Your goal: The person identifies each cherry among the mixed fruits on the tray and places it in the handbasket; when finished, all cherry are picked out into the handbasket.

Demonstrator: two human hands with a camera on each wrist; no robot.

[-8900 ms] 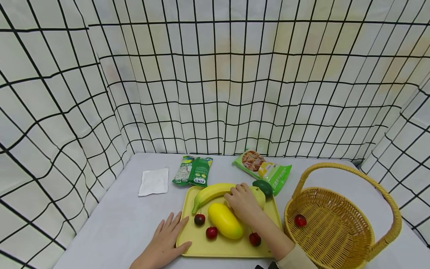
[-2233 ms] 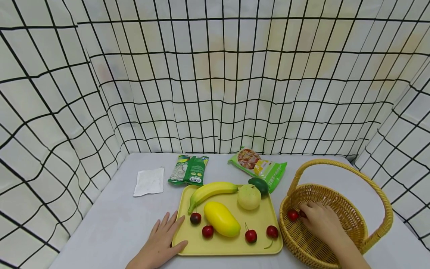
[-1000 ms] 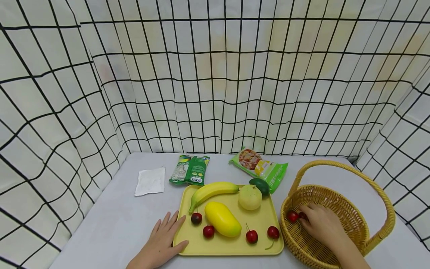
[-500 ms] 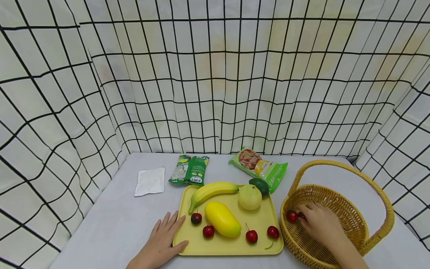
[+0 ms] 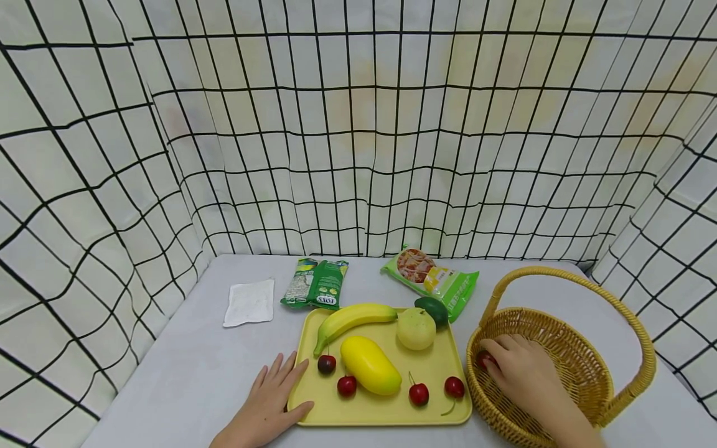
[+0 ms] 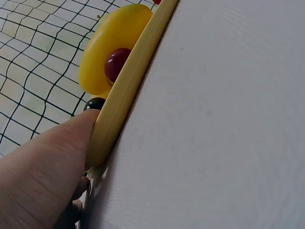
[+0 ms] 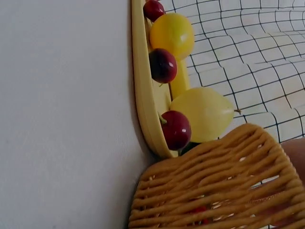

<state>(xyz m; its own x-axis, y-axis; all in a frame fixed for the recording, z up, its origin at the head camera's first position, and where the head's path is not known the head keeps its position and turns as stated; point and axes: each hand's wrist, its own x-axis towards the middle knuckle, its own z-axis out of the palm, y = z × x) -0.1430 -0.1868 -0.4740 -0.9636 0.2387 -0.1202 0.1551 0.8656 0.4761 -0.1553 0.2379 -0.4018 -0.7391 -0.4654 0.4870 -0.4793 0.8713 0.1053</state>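
My left hand (image 5: 266, 399) lies with fingers spread at the left edge of the yellow tray (image 5: 330, 415); in the left wrist view its thumb (image 6: 62, 148) touches the rim. My right hand (image 5: 523, 373) reaches into the wicker basket (image 5: 602, 367), fingers and thumb curled round a red cherry (image 5: 485, 359) near the left wall. The hand covers most of this cherry, and no second one shows there. On the tray lie a banana (image 5: 354, 320), a yellow mango (image 5: 371, 366), a round pale green fruit (image 5: 416, 328) and several cherries, among them one (image 5: 454, 387) beside the basket.
A dark green avocado-like fruit (image 5: 432, 309) sits at the tray's back right corner. Behind the tray lie a green snack packet (image 5: 316, 284) and a light green food bag (image 5: 434, 280). A white cloth square (image 5: 249, 302) is at left. The basket handle (image 5: 582, 281) arches above the basket.
Over the last seconds my right hand went from the tray into the basket, where a second cherry showed at its fingertips. Just now it shifted left over the red cherry. My left hand stays put.
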